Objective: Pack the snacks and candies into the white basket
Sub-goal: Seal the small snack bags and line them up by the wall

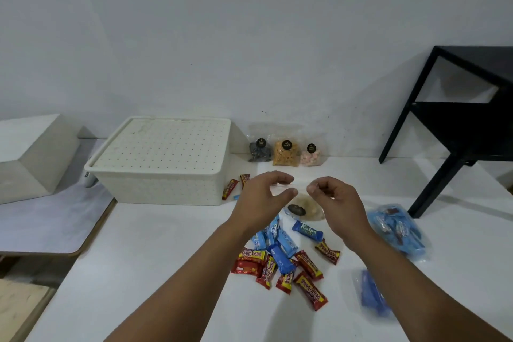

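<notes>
The white basket point(163, 175) stands at the back left of the table with its dotted lid on. My left hand point(261, 200) and my right hand point(337, 201) hover close together right of it. Each pinches the top of a clear snack bag point(305, 209) with a black label, which lies below them. Red beng-beng bars point(308, 286) and blue bars point(283, 243) lie piled near my forearms, a blue Kalpa bar point(307, 230) among them. Two red bars point(231, 189) rest against the basket's right side. Three clear snack bags point(286, 151) lean on the wall.
A clear bag of blue packets point(397, 230) lies at the right, another blue bag point(370, 296) nearer me. A black side table point(458, 125) stands at the table's far right corner. A white box point(30, 155) sits on a lower surface at the left.
</notes>
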